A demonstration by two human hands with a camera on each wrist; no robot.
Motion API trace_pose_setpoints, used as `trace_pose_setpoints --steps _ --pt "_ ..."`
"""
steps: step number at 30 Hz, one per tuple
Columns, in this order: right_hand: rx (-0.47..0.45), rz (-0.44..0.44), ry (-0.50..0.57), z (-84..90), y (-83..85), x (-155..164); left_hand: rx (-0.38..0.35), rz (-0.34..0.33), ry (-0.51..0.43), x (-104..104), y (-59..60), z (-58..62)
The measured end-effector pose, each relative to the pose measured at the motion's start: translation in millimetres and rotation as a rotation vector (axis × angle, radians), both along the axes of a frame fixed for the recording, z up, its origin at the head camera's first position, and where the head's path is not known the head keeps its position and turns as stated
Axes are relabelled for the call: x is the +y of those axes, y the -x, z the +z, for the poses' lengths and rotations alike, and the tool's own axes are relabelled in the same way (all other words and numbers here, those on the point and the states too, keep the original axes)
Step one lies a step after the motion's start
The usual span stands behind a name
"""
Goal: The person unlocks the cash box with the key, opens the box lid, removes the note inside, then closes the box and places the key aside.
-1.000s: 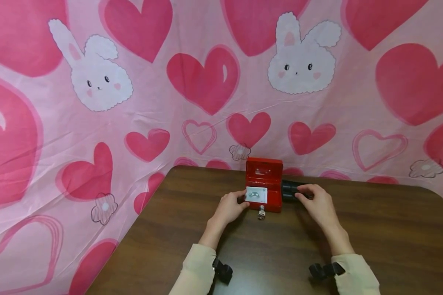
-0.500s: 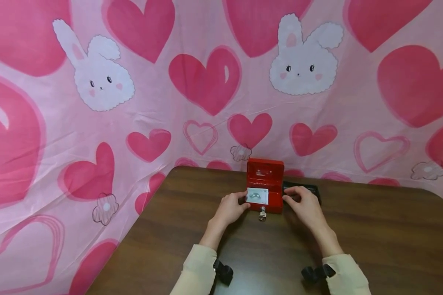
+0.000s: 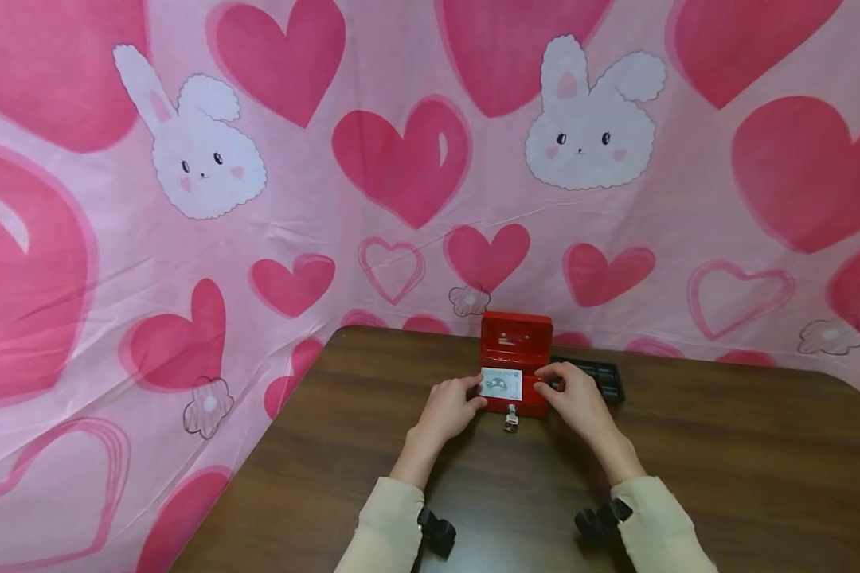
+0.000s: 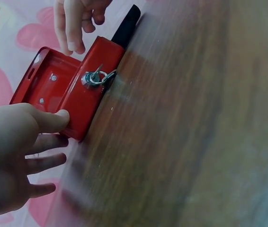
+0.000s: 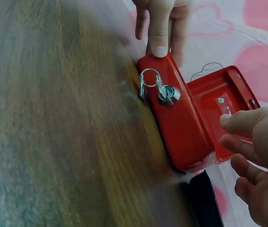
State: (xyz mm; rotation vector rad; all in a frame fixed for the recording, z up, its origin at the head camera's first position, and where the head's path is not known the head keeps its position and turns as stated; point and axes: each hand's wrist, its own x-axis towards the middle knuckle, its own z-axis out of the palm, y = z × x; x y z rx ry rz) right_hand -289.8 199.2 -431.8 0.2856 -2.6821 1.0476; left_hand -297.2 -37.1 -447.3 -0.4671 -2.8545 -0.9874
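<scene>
A small red cash box (image 3: 534,408) stands on the table with its lid (image 3: 516,320) raised toward the wall. A banknote (image 3: 502,384) lies in its left part. Keys on a ring (image 4: 98,77) hang from the lock at the front. My left hand (image 3: 446,410) holds the box's left end, thumb on the front edge and fingers along the side. Over the right part of the box hovers my right hand (image 3: 576,398), thumb and index finger apart. Nothing shows between them in the right wrist view.
Just right of the box lies a black compartment tray (image 3: 607,380). Behind the brown table (image 3: 724,454) hangs a pink cloth (image 3: 401,64) with hearts and rabbits, close to the box's lid. Each wrist carries a black camera strap (image 3: 437,532).
My right hand has moved left from above the black tray to the right side of the cash box, uncovering the tray. My left hand keeps its place on the box.
</scene>
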Motion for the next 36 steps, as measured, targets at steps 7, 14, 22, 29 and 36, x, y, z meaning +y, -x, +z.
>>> trace_pose_setpoints --steps 7,14,22,29,36 --pt "-0.027 0.016 0.001 0.8 6.3 -4 0.005 0.002 -0.006 -2 0.4 2.0" --pt "-0.089 0.020 -0.028 8.6 11.6 -14 0.004 0.000 -0.009 -3 0.5 4.9" --pt "-0.134 0.024 -0.065 6.5 15.7 -21 -0.012 0.011 -0.011 -3 0.6 0.7" --pt "-0.130 0.033 -0.097 3.7 16.9 -25 0.033 0.010 0.008 -5 0.6 0.0" --pt "-0.127 0.043 -0.111 2.7 18.4 -24 0.042 0.004 0.007 -2 1.9 -1.9"
